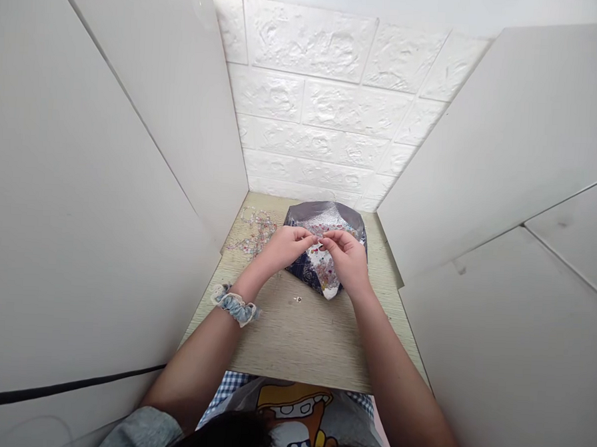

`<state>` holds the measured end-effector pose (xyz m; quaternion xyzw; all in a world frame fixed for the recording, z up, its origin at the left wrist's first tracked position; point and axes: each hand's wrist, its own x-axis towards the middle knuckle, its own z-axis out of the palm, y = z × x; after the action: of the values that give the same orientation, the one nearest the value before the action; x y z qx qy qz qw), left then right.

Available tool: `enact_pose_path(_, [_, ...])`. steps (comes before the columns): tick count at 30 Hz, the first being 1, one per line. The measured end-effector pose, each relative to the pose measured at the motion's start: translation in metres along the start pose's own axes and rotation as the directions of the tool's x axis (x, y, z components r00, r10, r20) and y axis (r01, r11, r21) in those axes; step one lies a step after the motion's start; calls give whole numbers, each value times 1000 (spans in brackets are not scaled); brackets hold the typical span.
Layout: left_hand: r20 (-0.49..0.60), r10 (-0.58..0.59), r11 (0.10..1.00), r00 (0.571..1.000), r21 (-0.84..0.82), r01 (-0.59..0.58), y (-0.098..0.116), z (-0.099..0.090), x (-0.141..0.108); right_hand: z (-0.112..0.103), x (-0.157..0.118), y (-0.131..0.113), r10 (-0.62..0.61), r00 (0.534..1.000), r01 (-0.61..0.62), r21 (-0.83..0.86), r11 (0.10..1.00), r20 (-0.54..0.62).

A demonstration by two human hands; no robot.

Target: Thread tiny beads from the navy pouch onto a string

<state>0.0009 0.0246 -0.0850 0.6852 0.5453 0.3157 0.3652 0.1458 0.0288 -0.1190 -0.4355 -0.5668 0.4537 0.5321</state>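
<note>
Above an open bag at the far end of the counter, I have the left hand and the right hand almost meeting; from my end I can't make out whether their tips touch. On each one, thumb and forefinger are drawn together in a pinch, but whatever may sit between them is too small for me to tell.

The bag stands right below, dark blue outside and silvery inside, with a loose heap of many-coloured beads showing in it. Just to the left of it on my view, bead strings lie in a tangle on the counter. Nearer to me is a tiny pale piece, too small to name. A blue and cream scrunchie rings the left wrist. Behind everything I see a white brick-patterned wall, with pale panels on both sides.
</note>
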Motion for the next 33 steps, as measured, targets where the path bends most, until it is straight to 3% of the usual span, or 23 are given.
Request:
enact_pose_path(7, [-42, 70, 997, 997, -35, -72, 2, 0, -1, -1, 1, 0, -17, 1000, 17, -6, 1000, -14])
enact_pose_path(14, [-135, 62, 996, 989, -58, -70, 3, 0, -3, -1, 1, -2, 14, 1000, -13, 72, 997, -12])
enact_pose_path(22, [-136, 66, 998, 989, -8, -68, 2, -1, -3, -1, 2, 3, 127, 991, -132, 351, 927, 35])
enact_pose_path(33, [-141, 62, 997, 988, -32, -67, 0, 0, -3, 0, 1, -1, 144, 989, -148, 397, 906, 40])
